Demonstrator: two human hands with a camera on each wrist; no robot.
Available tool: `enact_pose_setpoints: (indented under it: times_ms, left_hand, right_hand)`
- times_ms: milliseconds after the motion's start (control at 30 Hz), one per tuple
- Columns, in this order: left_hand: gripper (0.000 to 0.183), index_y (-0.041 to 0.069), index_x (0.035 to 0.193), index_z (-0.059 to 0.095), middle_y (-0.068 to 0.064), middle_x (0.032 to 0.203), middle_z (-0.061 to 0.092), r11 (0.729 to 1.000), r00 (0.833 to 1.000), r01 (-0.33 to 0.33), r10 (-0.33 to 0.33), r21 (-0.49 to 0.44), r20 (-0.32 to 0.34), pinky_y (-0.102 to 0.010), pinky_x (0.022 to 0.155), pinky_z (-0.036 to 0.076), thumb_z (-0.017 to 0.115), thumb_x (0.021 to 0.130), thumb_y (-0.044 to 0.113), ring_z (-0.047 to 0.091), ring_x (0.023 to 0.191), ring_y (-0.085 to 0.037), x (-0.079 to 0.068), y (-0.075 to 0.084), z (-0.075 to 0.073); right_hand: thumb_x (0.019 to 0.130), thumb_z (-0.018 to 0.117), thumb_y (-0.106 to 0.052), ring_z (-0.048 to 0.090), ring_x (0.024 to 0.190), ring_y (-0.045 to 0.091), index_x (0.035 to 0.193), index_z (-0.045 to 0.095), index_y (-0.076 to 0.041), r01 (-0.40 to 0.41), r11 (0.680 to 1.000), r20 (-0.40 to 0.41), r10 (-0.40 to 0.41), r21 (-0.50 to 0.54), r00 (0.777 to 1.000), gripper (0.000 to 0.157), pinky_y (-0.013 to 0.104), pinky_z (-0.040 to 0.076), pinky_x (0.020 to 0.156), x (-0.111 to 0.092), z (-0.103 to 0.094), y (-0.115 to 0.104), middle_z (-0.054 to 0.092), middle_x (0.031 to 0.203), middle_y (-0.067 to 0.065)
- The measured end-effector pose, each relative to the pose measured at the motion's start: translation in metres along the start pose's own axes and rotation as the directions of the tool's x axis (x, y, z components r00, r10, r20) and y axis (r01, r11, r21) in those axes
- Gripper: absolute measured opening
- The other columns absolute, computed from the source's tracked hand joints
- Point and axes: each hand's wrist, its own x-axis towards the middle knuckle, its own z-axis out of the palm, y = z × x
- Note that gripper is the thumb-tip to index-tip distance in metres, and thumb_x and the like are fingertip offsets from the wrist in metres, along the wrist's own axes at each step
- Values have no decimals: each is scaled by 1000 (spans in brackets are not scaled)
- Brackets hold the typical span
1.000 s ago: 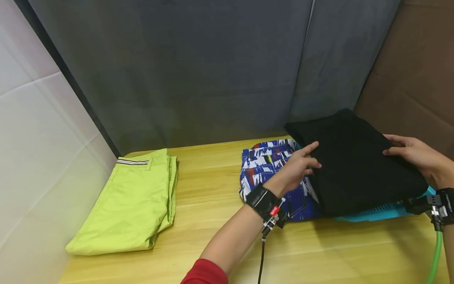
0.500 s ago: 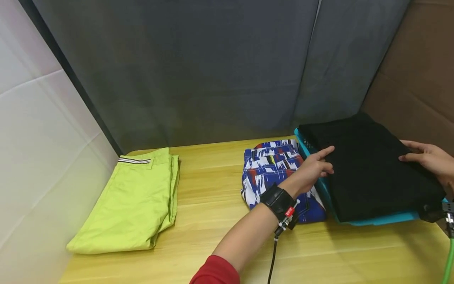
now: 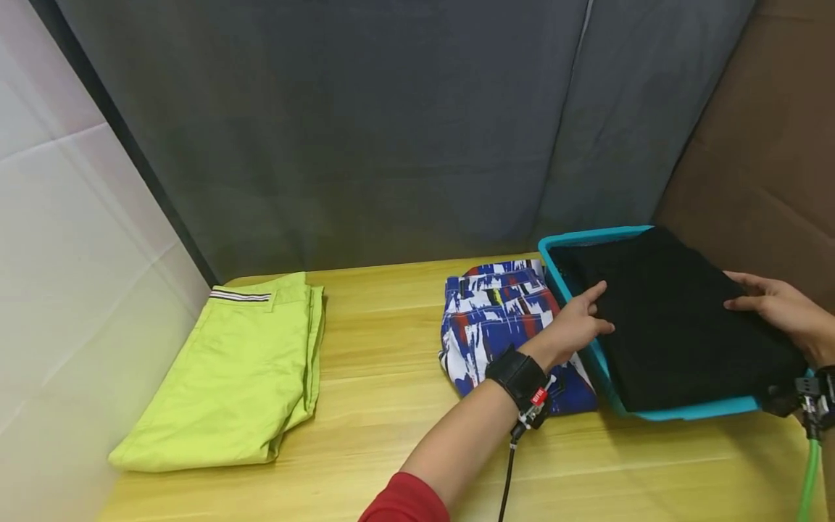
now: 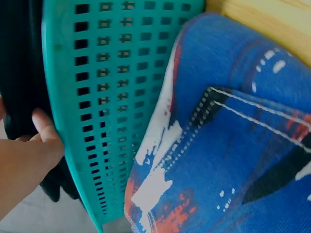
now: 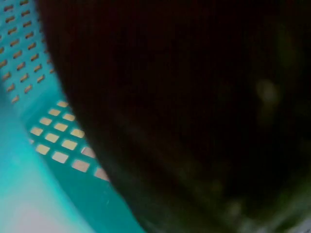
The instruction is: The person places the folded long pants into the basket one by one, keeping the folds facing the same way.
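A folded black garment (image 3: pixel 672 333) lies in the turquoise basket (image 3: pixel 590 237), its right part spreading over the rim. At its left edge my left hand (image 3: pixel 570 328) reaches over the basket wall, index finger and thumb apart; its other fingers are mostly hidden. In the left wrist view, that hand's fingers (image 4: pixel 44 127) bend at the black cloth just inside the perforated wall. My right hand (image 3: pixel 779 308) grips the garment's right edge, thumb on top and the remaining fingers largely out of sight. Dark cloth (image 5: pixel 170 121) fills most of the right wrist view.
Folded blue, white and red patterned pants (image 3: pixel 489 312) lie right against the basket's left side, under my left forearm. Folded lime-green pants (image 3: pixel 228 384) lie at the left of the wooden table (image 3: pixel 378 341). A grey curtain (image 3: pixel 365 130) stands behind.
Both hands have shifted right and lowered the black garment into the basket. More of the basket's back and left rim shows now. Both folded pants lie where they were.
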Motion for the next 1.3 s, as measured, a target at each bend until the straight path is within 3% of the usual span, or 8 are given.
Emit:
enact_pose_setpoints:
  times_ms: [200, 433, 600, 733, 833, 967, 1167, 1300]
  left_hand:
    - [67, 25, 150, 35, -1, 157, 33, 996, 999, -48, 48, 80, 1, -37, 109, 40, 57, 92, -1, 30, 145, -23, 6, -6, -1]
    - [59, 25, 147, 42, -1, 150, 43, 958, 994, -98, 106, 269, -16, -25, 104, 43, 61, 93, 7, 41, 138, -18, 11, -12, 0]
    - [54, 32, 144, 44, 6, 143, 52, 848, 987, -111, 156, 518, -44, -18, 86, 45, 62, 94, 20, 56, 111, -4, 8, -15, 4]
    - [51, 37, 143, 44, 9, 76, 63, 748, 985, -94, 168, 657, -50, -17, 54, 34, 60, 96, 27, 45, 56, -3, 5, -19, 8]
    - [49, 38, 143, 44, 6, 51, 29, 625, 980, -92, 195, 775, -41, -19, 42, 24, 58, 97, 30, 27, 41, -7, 4, -21, 11]
    - [47, 37, 142, 46, 9, 51, 29, 454, 965, -104, 263, 885, -21, -18, 40, 24, 58, 97, 32, 28, 41, -5, 5, -23, 16]
    - [45, 32, 136, 54, 15, 94, 70, 417, 941, -95, 335, 904, -56, -18, 69, 33, 64, 93, 31, 58, 78, 1, 6, -29, 21]
    - [42, 31, 131, 59, 12, 127, 62, 382, 928, -79, 365, 921, -72, -22, 84, 36, 67, 90, 34, 55, 112, -4, 7, -32, 24]
  right_hand:
    - [102, 44, -28, 65, 79, 2, 153, 0, 3, 11, 998, -9, -12, -59, 1000, 74, 33, 56, 72, 6, 1, 2, 55, 97, -25]
    - [103, 40, -28, 62, 79, -2, 152, 2, 5, 14, 992, -16, -16, -126, 1000, 71, 32, 56, 72, 14, 1, 5, 32, 142, 37]
    - [103, 40, -28, 59, 79, -2, 152, 1, 5, 1, 986, -10, -2, -164, 1000, 71, 32, 54, 70, 18, -2, 7, 17, 149, 42]
    - [103, 41, -23, 58, 79, -2, 151, 0, 7, 17, 984, -2, -17, -176, 1000, 70, 31, 54, 70, 20, -2, 7, 19, 147, 43]
    - [102, 43, -19, 57, 80, -3, 150, 1, 9, 38, 981, 8, -37, -189, 999, 70, 29, 53, 69, 21, -2, 6, 25, 143, 44]
    - [101, 45, -16, 59, 87, 3, 149, 1, 11, 50, 975, 16, -47, -218, 999, 71, 27, 51, 70, 22, -2, 5, 27, 142, 44]
    - [100, 46, -12, 59, 92, 6, 149, 2, 12, 101, 966, 53, -91, -236, 994, 70, 24, 50, 70, 23, -2, 4, 26, 141, 46]
    - [101, 44, -12, 49, 119, 41, 149, 3, 12, 121, 965, 82, -104, -235, 991, 67, 35, 47, 83, 21, -3, 6, 15, 145, 46]
